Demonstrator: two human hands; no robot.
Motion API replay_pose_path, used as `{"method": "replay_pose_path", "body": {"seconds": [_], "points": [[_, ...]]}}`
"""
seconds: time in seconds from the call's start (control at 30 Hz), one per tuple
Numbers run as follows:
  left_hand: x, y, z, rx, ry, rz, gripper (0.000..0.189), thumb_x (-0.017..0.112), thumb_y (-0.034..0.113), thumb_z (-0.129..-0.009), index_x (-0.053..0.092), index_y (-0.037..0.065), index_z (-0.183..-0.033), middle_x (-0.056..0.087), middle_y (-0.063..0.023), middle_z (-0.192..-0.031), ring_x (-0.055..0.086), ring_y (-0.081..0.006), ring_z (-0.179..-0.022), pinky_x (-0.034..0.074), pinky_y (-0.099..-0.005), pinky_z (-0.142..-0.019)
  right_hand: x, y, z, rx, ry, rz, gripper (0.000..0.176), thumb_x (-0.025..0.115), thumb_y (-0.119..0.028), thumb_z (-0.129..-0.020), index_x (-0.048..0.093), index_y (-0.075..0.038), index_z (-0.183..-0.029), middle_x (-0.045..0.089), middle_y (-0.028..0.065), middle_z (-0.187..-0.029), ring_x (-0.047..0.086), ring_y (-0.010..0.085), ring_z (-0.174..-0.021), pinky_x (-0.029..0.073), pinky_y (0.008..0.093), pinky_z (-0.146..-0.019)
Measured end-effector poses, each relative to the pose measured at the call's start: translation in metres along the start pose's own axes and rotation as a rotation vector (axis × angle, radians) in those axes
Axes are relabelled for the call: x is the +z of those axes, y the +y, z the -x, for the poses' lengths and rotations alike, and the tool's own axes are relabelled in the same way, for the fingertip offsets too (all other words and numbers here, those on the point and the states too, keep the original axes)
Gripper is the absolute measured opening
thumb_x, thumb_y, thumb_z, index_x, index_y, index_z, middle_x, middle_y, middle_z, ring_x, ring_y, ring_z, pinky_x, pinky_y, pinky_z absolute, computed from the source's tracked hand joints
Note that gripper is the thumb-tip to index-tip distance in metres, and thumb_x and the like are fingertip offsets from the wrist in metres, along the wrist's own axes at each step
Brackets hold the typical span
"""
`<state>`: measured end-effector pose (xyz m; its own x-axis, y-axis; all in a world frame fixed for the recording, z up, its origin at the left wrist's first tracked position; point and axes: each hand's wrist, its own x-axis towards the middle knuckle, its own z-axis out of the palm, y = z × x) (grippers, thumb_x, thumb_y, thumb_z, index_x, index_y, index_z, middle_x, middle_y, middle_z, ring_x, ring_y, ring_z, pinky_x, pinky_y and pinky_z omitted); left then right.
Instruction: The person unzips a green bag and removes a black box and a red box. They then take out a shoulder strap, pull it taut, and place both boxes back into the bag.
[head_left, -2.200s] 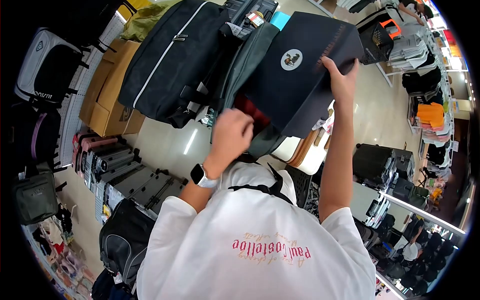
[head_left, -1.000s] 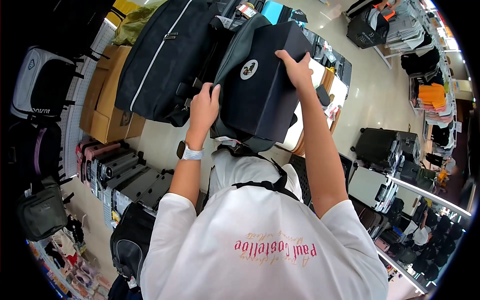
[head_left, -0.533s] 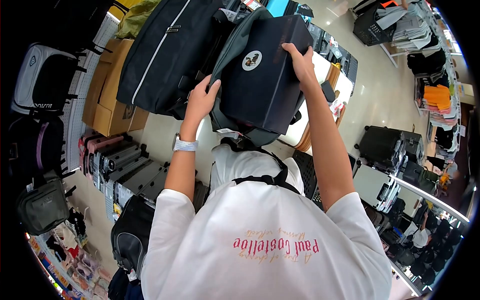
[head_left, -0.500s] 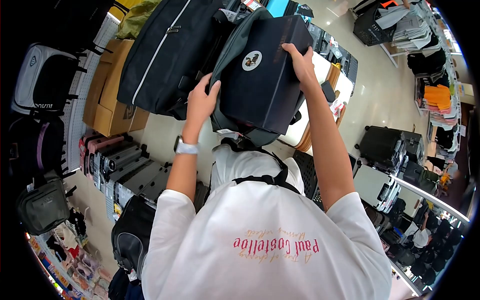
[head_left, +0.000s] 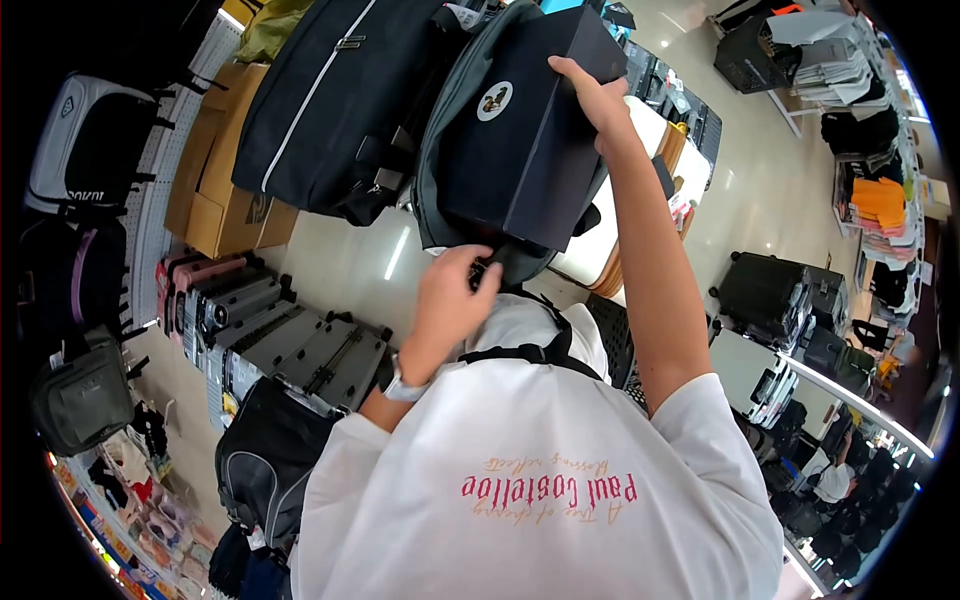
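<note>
A dark navy box (head_left: 530,130) with a round white picture sticker sits tilted inside an opened grey bag (head_left: 436,190), whose rim shows along the box's left side and near end. My right hand (head_left: 598,105) grips the box at its upper right edge, thumb on the top face. At the bag's near end is my left hand (head_left: 452,300), its fingers curled by a small dark part of the bag. What lies between those fingers is hidden. A large black bag (head_left: 320,110) with a white-lined zip stands just left of the grey one.
Grey suitcases (head_left: 300,350) stand in a row at lower left, near a cardboard box (head_left: 225,190). A black backpack (head_left: 265,460) is beside my left elbow. White suitcases (head_left: 590,250) stand right of the bag. Clothing shelves (head_left: 880,200) line the far right.
My left hand has left the bag's left rim and moved down toward me to its near end. My right hand stays on the box, which has shifted slightly up and left.
</note>
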<state>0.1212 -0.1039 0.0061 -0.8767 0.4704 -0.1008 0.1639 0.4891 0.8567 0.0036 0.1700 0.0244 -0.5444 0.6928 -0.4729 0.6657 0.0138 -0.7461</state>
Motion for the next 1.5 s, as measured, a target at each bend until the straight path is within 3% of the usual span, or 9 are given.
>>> {"method": "replay_pose_path", "body": {"seconds": [0.1, 0.17, 0.3, 0.43, 0.7, 1.03, 1.27, 1.33, 1.5], "points": [[0.034, -0.018, -0.011, 0.172, -0.030, -0.087, 0.046, 0.069, 0.029, -0.081, 0.061, -0.004, -0.111, 0.062, -0.0237, -0.110, 0.060, -0.0363, -0.103, 0.047, -0.0399, -0.089, 0.003, -0.004, 0.009, 0.000, 0.033, 0.023, 0.131, 0.075, -0.059, -0.059, 0.002, 0.007, -0.147, 0.029, 0.0313, -0.143, 0.037, 0.0412, -0.130, 0.033, 0.0516, -0.105], [0.051, -0.017, -0.018, -0.029, -0.325, 0.019, 0.061, 0.068, 0.035, -0.080, 0.052, -0.005, -0.124, 0.057, -0.0259, -0.120, 0.053, -0.0395, -0.114, 0.041, -0.0431, -0.098, 0.006, -0.006, 0.015, -0.009, 0.058, 0.043, 0.132, 0.074, -0.060, -0.059, 0.002, 0.006, -0.147, 0.025, 0.0317, -0.145, 0.034, 0.0414, -0.132, 0.032, 0.0521, -0.105], [0.083, -0.016, -0.018, 0.285, -0.336, -0.060, 0.069, 0.069, 0.037, -0.079, 0.045, -0.003, -0.130, 0.054, -0.0264, -0.123, 0.048, -0.0431, -0.117, 0.035, -0.0466, -0.103, 0.015, -0.006, 0.020, 0.016, 0.154, 0.039, 0.127, 0.071, -0.062, -0.061, 0.005, 0.003, -0.148, 0.021, 0.0320, -0.146, 0.032, 0.0429, -0.133, 0.033, 0.0524, -0.105], [0.081, -0.005, -0.014, 0.271, -0.449, -0.132, 0.065, 0.068, 0.036, -0.080, 0.045, -0.003, -0.127, 0.054, -0.0258, -0.123, 0.048, -0.0418, -0.117, 0.035, -0.0456, -0.104, 0.027, 0.002, 0.023, 0.004, 0.315, 0.058, 0.118, 0.068, -0.063, -0.064, 0.012, -0.001, -0.147, 0.028, 0.0323, -0.140, 0.034, 0.0441, -0.131, 0.029, 0.0502, -0.106], [0.071, 0.008, -0.020, 0.257, -0.332, 0.127, 0.038, 0.070, 0.030, -0.080, 0.058, -0.004, -0.093, 0.059, -0.0236, -0.081, 0.057, -0.0424, -0.077, 0.046, -0.0446, -0.070, 0.025, 0.014, 0.012, -0.064, 0.308, -0.074, 0.111, 0.069, -0.060, -0.064, 0.021, -0.002, -0.145, 0.035, 0.0289, -0.137, 0.039, 0.0413, -0.128, 0.031, 0.0467, -0.106], [0.080, -0.005, -0.021, 0.426, -0.206, 0.158, 0.040, 0.071, 0.024, -0.081, 0.061, -0.004, -0.108, 0.064, -0.0225, -0.090, 0.061, -0.0372, -0.078, 0.048, -0.0396, -0.071, 0.015, 0.042, -0.015, -0.114, 0.214, -0.305, 0.107, 0.069, -0.054, -0.063, 0.030, 0.005, -0.143, 0.038, 0.0280, -0.141, 0.041, 0.0391, -0.129, 0.033, 0.0419, -0.106], [0.076, -0.005, -0.022, 0.222, -0.380, 0.326, 0.035, 0.071, 0.017, -0.082, 0.063, -0.006, -0.106, 0.065, -0.0209, -0.081, 0.060, -0.0266, -0.066, 0.048, -0.0324, -0.066, 0.016, 0.071, -0.032, -0.120, 0.170, -0.472, 0.104, 0.070, -0.050, -0.065, 0.030, 0.007, -0.142, 0.040, 0.0274, -0.139, 0.045, 0.0363, -0.125, 0.037, 0.0397, -0.103], [0.081, -0.010, -0.023, 0.241, -0.370, 0.349, 0.035, 0.071, 0.016, -0.082, 0.063, -0.006, -0.108, 0.064, -0.0211, -0.081, 0.060, -0.0253, -0.065, 0.048, -0.0324, -0.065, 0.021, 0.087, -0.047, -0.184, 0.123, -0.626, 0.070, 0.065, -0.038, -0.078, 0.043, 0.008, -0.126, 0.059, 0.0211, -0.108, 0.063, 0.0258, -0.088, 0.053, 0.0329, -0.077], [0.077, -0.006, -0.023, 0.156, -0.384, 0.309, 0.035, 0.069, 0.016, -0.083, 0.064, -0.003, -0.112, 0.069, -0.0214, -0.090, 0.062, -0.0253, -0.070, 0.049, -0.0291, -0.070, 0.030, 0.117, -0.069, -0.186, 0.057, -0.777, 0.049, 0.061, -0.033, -0.084, 0.052, 0.004, -0.115, 0.062, 0.0151, -0.100, 0.064, 0.0228, -0.081, 0.055, 0.0315, -0.072]]}}
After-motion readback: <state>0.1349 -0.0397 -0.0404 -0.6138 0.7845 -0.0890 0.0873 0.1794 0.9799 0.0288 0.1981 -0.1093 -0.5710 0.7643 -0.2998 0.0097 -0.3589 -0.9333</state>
